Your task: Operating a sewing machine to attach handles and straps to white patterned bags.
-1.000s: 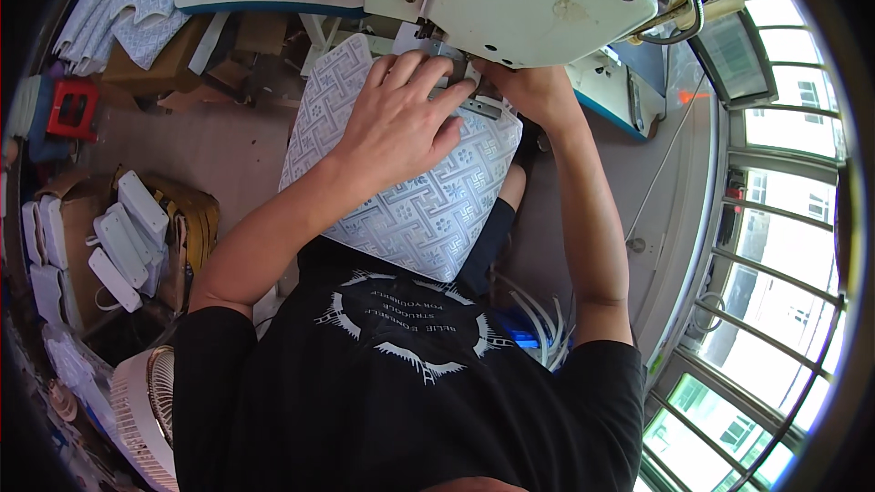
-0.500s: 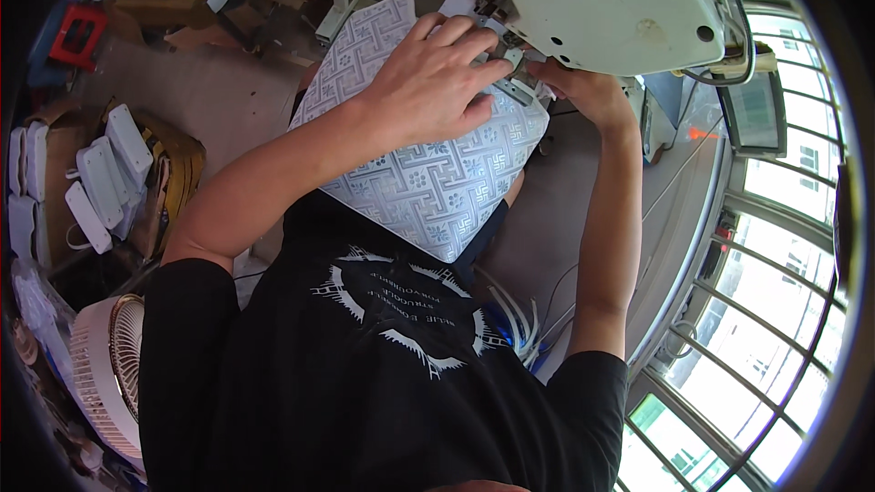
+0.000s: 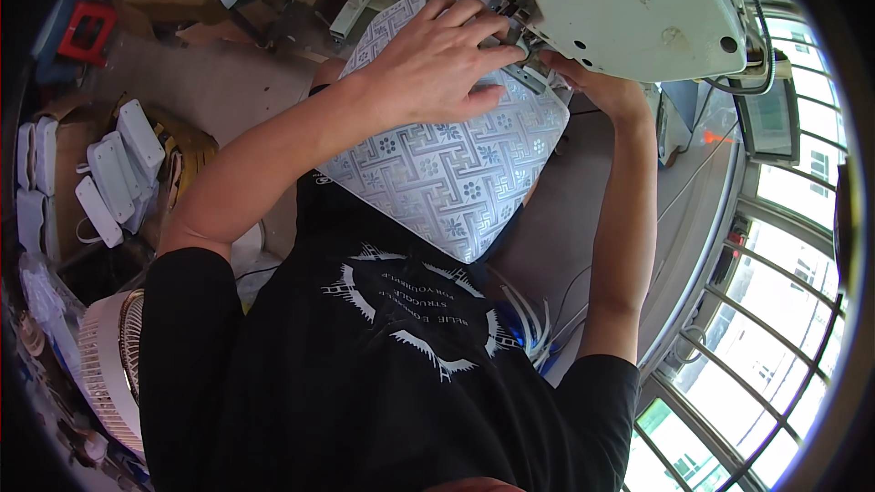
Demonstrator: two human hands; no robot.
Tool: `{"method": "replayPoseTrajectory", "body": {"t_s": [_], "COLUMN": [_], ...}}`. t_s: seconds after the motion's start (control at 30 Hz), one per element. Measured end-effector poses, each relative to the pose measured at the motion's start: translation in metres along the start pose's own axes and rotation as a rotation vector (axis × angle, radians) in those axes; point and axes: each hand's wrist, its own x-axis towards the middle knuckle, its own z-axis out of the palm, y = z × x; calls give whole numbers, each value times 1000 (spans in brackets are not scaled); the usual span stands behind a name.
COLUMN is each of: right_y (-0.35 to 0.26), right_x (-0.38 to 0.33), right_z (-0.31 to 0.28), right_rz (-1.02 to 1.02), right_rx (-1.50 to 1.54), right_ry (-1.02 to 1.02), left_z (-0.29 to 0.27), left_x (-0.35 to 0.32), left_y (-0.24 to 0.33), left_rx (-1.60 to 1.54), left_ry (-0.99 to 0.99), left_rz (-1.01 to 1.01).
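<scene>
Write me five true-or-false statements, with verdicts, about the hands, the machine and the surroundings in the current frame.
1. The left hand lies on the patterned panel. True.
2. The right hand is far from the white machine head. False: it is close by its lower edge.
3. A white fan stands at the lower left of the picture. True.
4. The dark-framed screen is at the picture's left. False: it is at the right, near the windows.
5. The black sleeves reach both wrists. False: they are short, leaving the forearms bare.
</scene>
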Motion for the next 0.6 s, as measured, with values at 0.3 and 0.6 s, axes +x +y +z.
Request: {"method": "replayPoseTrajectory", "body": {"t_s": [0.3,0.6], "right_y": [33,69], "right_x": [4,0], "right_z": [-4,-10], "right_rz": [-171,-148], "right_rx": [-175,-201], "right_ry": [24,8], "left_z": [-13,-10], "left_x": [2,4], "left_y": [-28,-26], "left_rx": [-212,-250], "left_ry": [-101,-105], "left_rz": [32,25]}}
